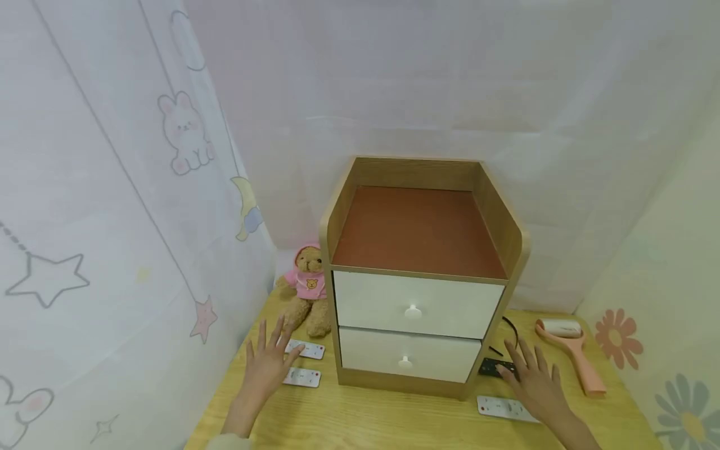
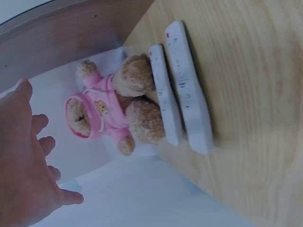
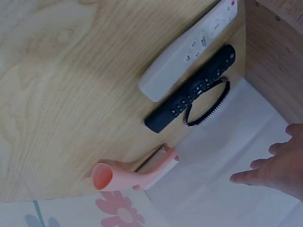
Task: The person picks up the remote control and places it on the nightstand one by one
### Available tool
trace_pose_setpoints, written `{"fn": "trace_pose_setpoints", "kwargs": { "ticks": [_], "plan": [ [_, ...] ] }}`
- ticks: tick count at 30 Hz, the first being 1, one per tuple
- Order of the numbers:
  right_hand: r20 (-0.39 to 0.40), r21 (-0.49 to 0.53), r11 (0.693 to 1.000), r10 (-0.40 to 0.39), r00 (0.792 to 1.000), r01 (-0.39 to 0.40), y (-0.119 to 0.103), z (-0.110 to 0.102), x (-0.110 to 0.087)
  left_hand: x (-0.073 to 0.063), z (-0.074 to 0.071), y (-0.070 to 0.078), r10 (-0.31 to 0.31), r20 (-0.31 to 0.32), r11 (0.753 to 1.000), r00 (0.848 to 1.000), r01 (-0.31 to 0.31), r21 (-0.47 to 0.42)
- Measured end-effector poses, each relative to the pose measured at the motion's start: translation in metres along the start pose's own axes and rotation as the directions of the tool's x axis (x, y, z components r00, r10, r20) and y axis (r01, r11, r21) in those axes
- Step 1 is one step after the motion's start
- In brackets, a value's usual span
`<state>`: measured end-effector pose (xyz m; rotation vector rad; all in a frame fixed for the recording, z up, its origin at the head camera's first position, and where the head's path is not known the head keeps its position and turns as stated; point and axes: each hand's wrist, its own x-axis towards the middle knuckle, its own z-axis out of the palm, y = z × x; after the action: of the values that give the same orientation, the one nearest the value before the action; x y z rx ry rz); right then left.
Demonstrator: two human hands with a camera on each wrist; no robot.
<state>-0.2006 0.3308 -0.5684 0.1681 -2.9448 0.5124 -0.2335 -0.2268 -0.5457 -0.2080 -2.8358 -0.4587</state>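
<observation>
My left hand (image 1: pixel 267 365) hovers with fingers spread over two white remote controls (image 2: pixel 189 94) lying side by side on the left of the table. Nothing is in its grasp. Just behind them sits a brown teddy bear (image 2: pixel 104 106) in a pink hoodie, its feet close to the nearer remote in the left wrist view. On the other side, my right hand (image 1: pixel 538 389) is held out flat, fingers apart and holding nothing. In the head view it overlaps a white remote control (image 3: pixel 189 52) and a black remote control (image 3: pixel 189 92).
Between the hands stands a wooden cabinet (image 1: pixel 416 228) with two white drawers, both closed, each with a round knob. A black toothed hair band (image 3: pixel 211 113) lies beside the black remote. Farther right is a pink lint roller (image 1: pixel 587 369). Patterned curtains (image 1: pixel 112 187) enclose the table.
</observation>
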Motion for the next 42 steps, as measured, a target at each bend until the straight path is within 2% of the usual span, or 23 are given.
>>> {"fn": "trace_pose_setpoints", "kwargs": {
  "ticks": [7, 12, 14, 18, 21, 23, 25, 27, 29, 30, 32, 34, 36, 37, 39, 40, 42],
  "plan": [
    [0.052, -0.013, 1.000, 0.020, 0.998, -0.019, 0.008, 0.009, -0.012, 0.013, -0.023, 0.008, 0.066, -0.099, 0.997, 0.993, -0.061, 0.050],
    [0.071, -0.042, 0.999, -0.009, 0.997, 0.012, 0.014, 0.020, -0.019, 0.025, -0.044, 0.016, 0.106, -0.139, 0.994, 0.985, -0.101, 0.045],
    [0.087, -0.036, 0.999, -0.018, 0.996, 0.021, 0.017, 0.025, -0.023, 0.031, -0.053, 0.019, 0.142, -0.155, 0.990, 0.978, -0.138, 0.034],
    [0.156, -0.010, 1.000, 0.023, 0.987, -0.022, 0.020, 0.031, -0.026, 0.043, -0.072, 0.024, 0.227, -0.177, 0.973, 0.958, -0.230, 0.007],
    [0.200, 0.000, 0.999, 0.045, 0.979, -0.046, 0.022, 0.033, -0.026, 0.051, -0.085, 0.027, 0.266, -0.201, 0.959, 0.943, -0.281, -0.048],
    [0.183, 0.006, 1.000, 0.018, 0.983, -0.019, 0.024, 0.036, -0.028, 0.055, -0.094, 0.032, 0.262, -0.237, 0.950, 0.936, -0.293, -0.109],
    [0.147, 0.009, 1.000, -0.020, 0.989, 0.019, 0.027, 0.039, -0.030, 0.060, -0.104, 0.039, 0.261, -0.294, 0.929, 0.920, -0.322, -0.184],
    [0.108, 0.004, 0.999, -0.054, 0.993, 0.054, 0.032, 0.044, -0.032, 0.065, -0.114, 0.048, 0.263, -0.355, 0.897, 0.897, -0.362, -0.253],
    [0.096, -0.001, 0.997, -0.072, 0.993, 0.072, 0.036, 0.046, -0.033, 0.071, -0.124, 0.057, 0.271, -0.390, 0.857, 0.880, -0.405, -0.319],
    [0.104, 0.002, 0.998, -0.068, 0.992, 0.068, 0.037, 0.047, -0.034, 0.074, -0.129, 0.061, 0.269, -0.387, 0.834, 0.882, -0.414, -0.364],
    [0.137, 0.009, 0.999, -0.051, 0.989, 0.050, 0.040, 0.048, -0.034, 0.079, -0.139, 0.069, 0.245, -0.328, 0.772, 0.912, -0.389, -0.503],
    [0.179, 0.017, 1.000, -0.022, 0.984, 0.019, 0.042, 0.049, -0.034, 0.084, -0.148, 0.076, 0.232, -0.251, 0.697, 0.940, -0.341, -0.632],
    [0.216, 0.023, 1.000, 0.013, 0.976, -0.019, 0.043, 0.050, -0.034, 0.089, -0.158, 0.084, 0.244, -0.198, 0.608, 0.949, -0.309, -0.732],
    [0.236, 0.019, 0.999, 0.032, 0.971, -0.037, 0.043, 0.050, -0.033, 0.091, -0.164, 0.087, 0.259, -0.184, 0.566, 0.948, -0.303, -0.766],
    [0.260, 0.010, 0.998, 0.061, 0.964, -0.066, 0.045, 0.050, -0.033, 0.095, -0.176, 0.095, 0.304, -0.192, 0.506, 0.933, -0.329, -0.797],
    [0.265, 0.007, 0.997, 0.068, 0.962, -0.073, 0.045, 0.050, -0.032, 0.096, -0.181, 0.099, 0.325, -0.200, 0.481, 0.924, -0.344, -0.807],
    [0.266, 0.001, 0.997, 0.079, 0.961, -0.082, 0.046, 0.050, -0.032, 0.098, -0.192, 0.105, 0.353, -0.205, 0.446, 0.913, -0.357, -0.821]
  ]
}}
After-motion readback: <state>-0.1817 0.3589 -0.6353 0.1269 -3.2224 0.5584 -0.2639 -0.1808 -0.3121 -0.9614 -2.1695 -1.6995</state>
